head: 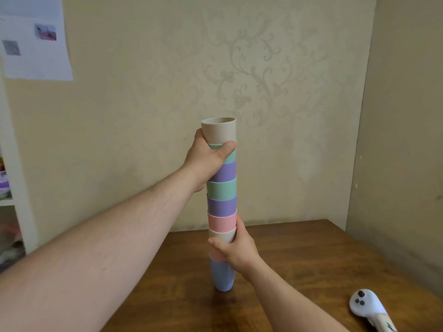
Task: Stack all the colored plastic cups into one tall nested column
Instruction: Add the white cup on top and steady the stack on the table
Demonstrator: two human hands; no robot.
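A tall nested column of plastic cups (222, 204) stands upright on the wooden table (299, 259). A blue cup (222, 275) is at the bottom, then pink, beige, pink, purple, green, purple and green cups, with a beige cup (219, 131) on top. My left hand (209, 157) wraps around the upper part, just under the top beige cup. My right hand (236, 248) grips the lower part, over the beige and pink cups above the blue one.
A white handheld controller (366, 306) lies at the table's front right. Beige patterned walls meet in a corner behind the table. Paper sheets (36, 39) hang on the wall at upper left, above a white shelf (14, 200).
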